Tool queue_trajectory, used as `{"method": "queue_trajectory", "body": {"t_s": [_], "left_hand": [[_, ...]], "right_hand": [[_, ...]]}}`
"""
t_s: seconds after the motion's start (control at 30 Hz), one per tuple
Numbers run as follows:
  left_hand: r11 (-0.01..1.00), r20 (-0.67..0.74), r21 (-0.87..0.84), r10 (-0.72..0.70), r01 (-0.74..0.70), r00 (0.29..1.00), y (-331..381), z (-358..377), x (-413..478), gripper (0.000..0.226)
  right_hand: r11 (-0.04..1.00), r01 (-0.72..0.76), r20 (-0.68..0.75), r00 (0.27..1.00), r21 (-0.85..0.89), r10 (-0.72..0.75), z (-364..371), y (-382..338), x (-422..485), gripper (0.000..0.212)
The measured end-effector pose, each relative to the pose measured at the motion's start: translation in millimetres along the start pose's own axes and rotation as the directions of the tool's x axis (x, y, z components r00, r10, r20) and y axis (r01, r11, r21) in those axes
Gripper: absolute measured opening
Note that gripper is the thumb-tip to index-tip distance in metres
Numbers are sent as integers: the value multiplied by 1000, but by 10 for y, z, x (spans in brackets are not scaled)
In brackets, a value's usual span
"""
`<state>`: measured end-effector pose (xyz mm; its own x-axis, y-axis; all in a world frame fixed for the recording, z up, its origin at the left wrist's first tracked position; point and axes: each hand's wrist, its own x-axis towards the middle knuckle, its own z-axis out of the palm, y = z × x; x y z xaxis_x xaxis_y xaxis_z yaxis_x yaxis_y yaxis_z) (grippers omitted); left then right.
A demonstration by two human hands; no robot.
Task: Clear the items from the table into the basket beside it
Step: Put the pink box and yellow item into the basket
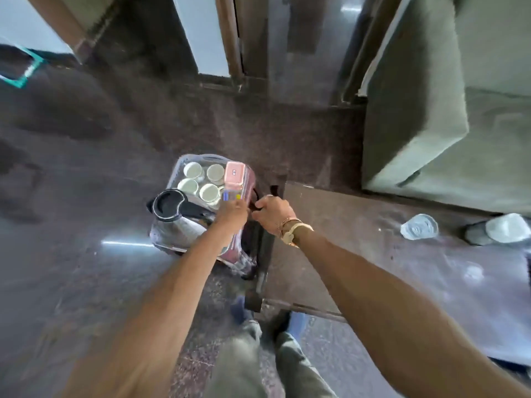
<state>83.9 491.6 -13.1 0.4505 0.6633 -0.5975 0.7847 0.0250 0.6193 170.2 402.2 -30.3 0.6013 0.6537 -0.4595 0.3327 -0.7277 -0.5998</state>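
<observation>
Fingers [263, 203] of our right hand [274, 214] are curled round a dark handle [255, 198] on the table side of the basket [173, 179]. Our left hand [231, 215] is over the basket, back toward us, at a small blue-and-yellow item [230, 195] just beside the pink box [235, 173]. We can't tell whether it is gripping or only touching.

The basket sits on the floor against the table [344, 254]. It holds a kettle [178, 214], four pale cups [193, 170] and the pink box.

Still on the table, well apart from us, are a clear plastic cup [419, 226] and a second clear item [500, 228], too blurred to name.

Handling call:
- **Plastic cup:** probably thin-walled and light, so it crushes easily. We pinch it softly low on the wall, not at the rim.
- **Basket:** likely heavy on the kettle side, and the cups look breakable. One handle alone would probably tilt it, so we'd support it with both hands if it's lifted.
</observation>
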Motion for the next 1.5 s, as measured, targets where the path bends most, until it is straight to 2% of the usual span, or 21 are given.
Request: {"method": "queue_trajectory", "body": {"t_s": [0.17,0.27,0.43,0.57,0.67,0.9,1.03,1.3,1.5], "left_hand": [[989,67,80,119,-124,991,165,241,-429,28],[977,85,61,201,-206,976,475,280,-672,28],[944,78,23,325,-328,942,812,400,-1128,28],[928,85,-16,373,-373,924,848,684,-1560,21],[915,98,46,395,-401,913,821,945,-1927,15],[873,242,109,441,-476,864,763,1679,-2547,16],[857,281,125,453,-500,846,752,2135,-2769,15],[845,378,53,476,-532,794,909,3234,-3402,13],[838,446,26,477,-544,757,950,3974,-3796,9]], "right_hand": [[991,7,-15,1000,-137,-9,-304,306,-479,21],[987,-9,-117,993,-162,-10,-680,359,-722,19],[999,-44,-400,916,-32,28,-1240,484,-1374,26],[995,-101,-521,848,11,92,-1469,771,-1989,28],[984,-166,-575,799,70,176,-1544,1043,-2435,24],[942,-284,-585,739,181,335,-1473,1733,-3271,26],[926,-320,-568,732,200,376,-1442,2151,-3645,29],[881,-374,-644,606,288,468,-1841,3218,-4417,28],[864,-384,-678,542,326,496,-2056,3861,-4857,21]]}}
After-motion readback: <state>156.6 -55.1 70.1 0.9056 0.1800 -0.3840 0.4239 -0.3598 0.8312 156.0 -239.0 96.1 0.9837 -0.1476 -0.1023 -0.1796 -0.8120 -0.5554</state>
